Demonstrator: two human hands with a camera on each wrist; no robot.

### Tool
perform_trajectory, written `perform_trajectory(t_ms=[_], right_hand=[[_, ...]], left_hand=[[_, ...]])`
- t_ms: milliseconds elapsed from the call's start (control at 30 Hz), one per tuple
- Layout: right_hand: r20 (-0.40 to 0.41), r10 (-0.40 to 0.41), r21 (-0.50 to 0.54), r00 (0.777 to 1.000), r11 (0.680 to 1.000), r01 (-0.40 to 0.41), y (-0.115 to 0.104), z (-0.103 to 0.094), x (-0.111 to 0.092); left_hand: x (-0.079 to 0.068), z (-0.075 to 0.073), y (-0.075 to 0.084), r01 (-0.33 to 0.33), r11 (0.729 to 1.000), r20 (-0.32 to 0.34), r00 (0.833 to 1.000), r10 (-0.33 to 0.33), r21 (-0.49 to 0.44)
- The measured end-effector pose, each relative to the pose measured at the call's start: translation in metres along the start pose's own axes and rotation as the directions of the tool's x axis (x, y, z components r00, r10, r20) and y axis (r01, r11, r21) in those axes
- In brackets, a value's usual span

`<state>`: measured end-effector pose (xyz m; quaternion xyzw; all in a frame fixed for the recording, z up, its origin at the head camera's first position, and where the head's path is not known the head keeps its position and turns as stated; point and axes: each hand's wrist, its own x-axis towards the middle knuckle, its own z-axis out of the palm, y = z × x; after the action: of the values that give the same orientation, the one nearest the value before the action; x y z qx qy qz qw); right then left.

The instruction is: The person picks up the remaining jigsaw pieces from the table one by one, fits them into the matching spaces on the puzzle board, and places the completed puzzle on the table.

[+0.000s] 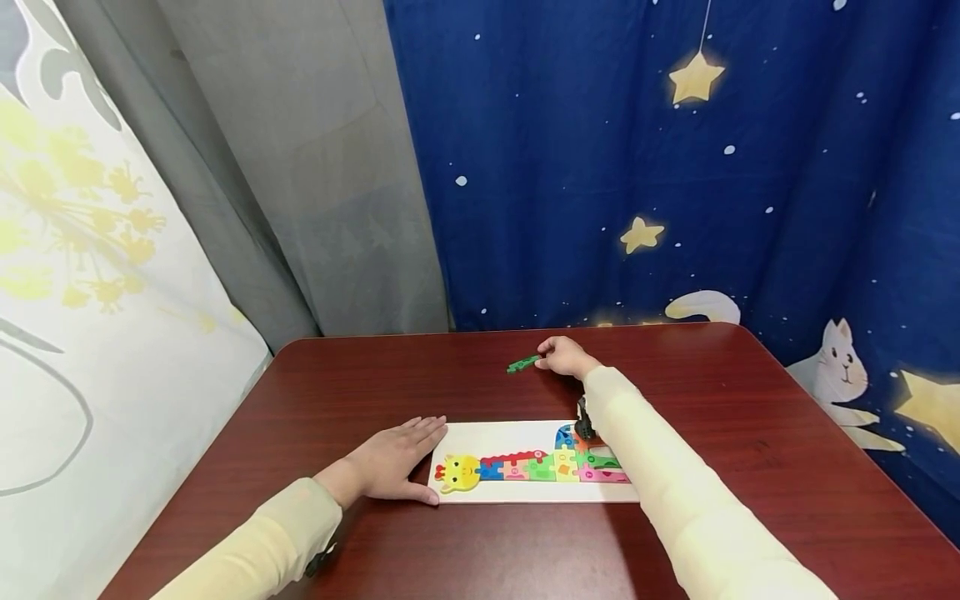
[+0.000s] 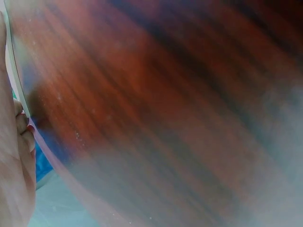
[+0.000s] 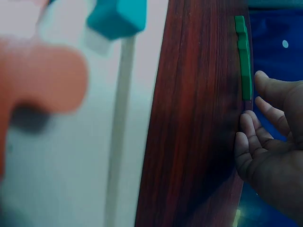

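Observation:
A wooden giraffe puzzle board (image 1: 491,433) lies on the table, with numbered pieces in several colours set in it. At the board's left end rests my left hand (image 1: 397,462), fingers spread along the edge and the thumb at the near corner. My right hand (image 1: 567,358) reaches past the board to a green puzzle piece (image 1: 522,364) on the far part of the table. In the right wrist view the fingertips are right by one end of this green piece (image 3: 244,61), with the thumb beside it. The right forearm hides the board's right end.
The reddish-brown table (image 1: 375,379) ends in front of a blue starry curtain (image 1: 540,167) and a grey one. In the right wrist view, an orange piece (image 3: 47,78) and a teal piece (image 3: 118,19) appear blurred on the board, close to the camera.

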<state>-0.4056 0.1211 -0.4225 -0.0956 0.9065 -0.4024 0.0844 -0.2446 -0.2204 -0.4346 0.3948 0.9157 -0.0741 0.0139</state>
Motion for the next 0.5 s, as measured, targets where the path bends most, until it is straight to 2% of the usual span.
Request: perform_trajectory(t_ms=[200,500], right_hand=[[-0.009,-0.007,-0.073,1.0,0.997,0.006,-0.0014,0.0026,0.0063],[0.011,0.011,-0.107,1.0,0.994,-0.01,-0.0051,0.0051,0.0069]], left_hand=[[0.0004,-0.0004,-0.0006,0.005,1.0,0.0,1.0,-0.005,0.002],[0.0,0.0017,0.0005,0.015,1.0,0.016,1.0,-0.014,-0.024]])
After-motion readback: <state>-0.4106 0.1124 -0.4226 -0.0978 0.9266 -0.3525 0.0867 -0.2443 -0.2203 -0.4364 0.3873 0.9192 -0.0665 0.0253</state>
